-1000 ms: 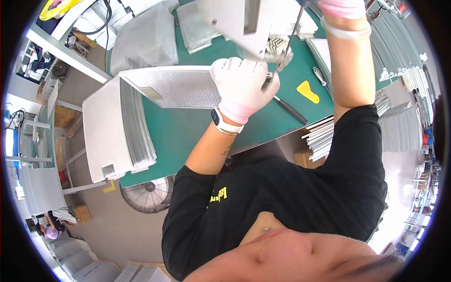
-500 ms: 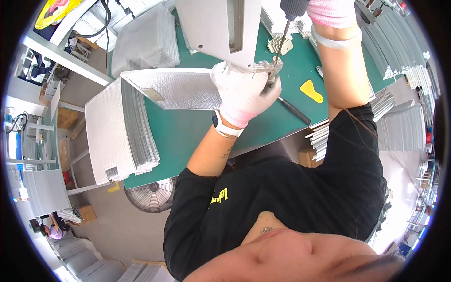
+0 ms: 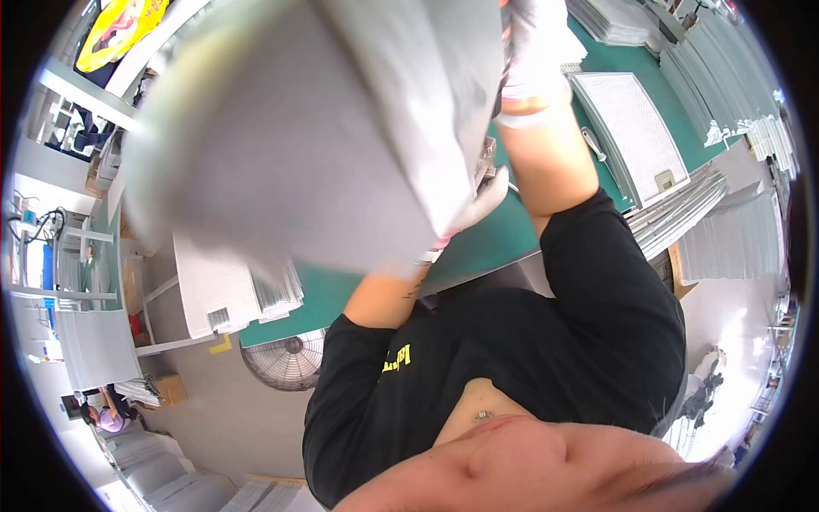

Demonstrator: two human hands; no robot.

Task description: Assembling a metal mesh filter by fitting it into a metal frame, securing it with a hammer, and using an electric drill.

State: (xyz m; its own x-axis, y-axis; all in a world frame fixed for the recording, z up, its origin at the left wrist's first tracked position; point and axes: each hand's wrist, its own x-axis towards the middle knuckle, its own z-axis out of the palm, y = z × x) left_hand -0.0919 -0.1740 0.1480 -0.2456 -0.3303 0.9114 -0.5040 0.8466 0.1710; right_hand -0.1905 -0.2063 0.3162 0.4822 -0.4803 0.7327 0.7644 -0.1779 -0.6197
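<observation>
A large grey-and-white sheet-like thing (image 3: 281, 145), close to the camera and smeared by motion, covers the upper middle of the head view; I cannot make out its kind. Behind its lower right edge, part of my left hand (image 3: 485, 205) shows in a white glove, closed about a small metal-looking part (image 3: 487, 156). My right hand (image 3: 537, 51), in a white-and-pink glove, is at the top, partly covered. Beside it a dark strip of the electric screwdriver (image 3: 499, 104) shows; its bit is hidden.
On the green table (image 3: 512, 235) a framed mesh panel (image 3: 640, 128) lies right of my right forearm. A stack of mesh panels (image 3: 217, 277) stands at the left, above a floor fan (image 3: 286, 360). More sheets (image 3: 717, 81) are stacked far right.
The grey-and-white thing now hides the white slotted housing, the mesh panel and most of my left hand. My right arm has shifted left, uncovering the framed mesh panel at the right.
</observation>
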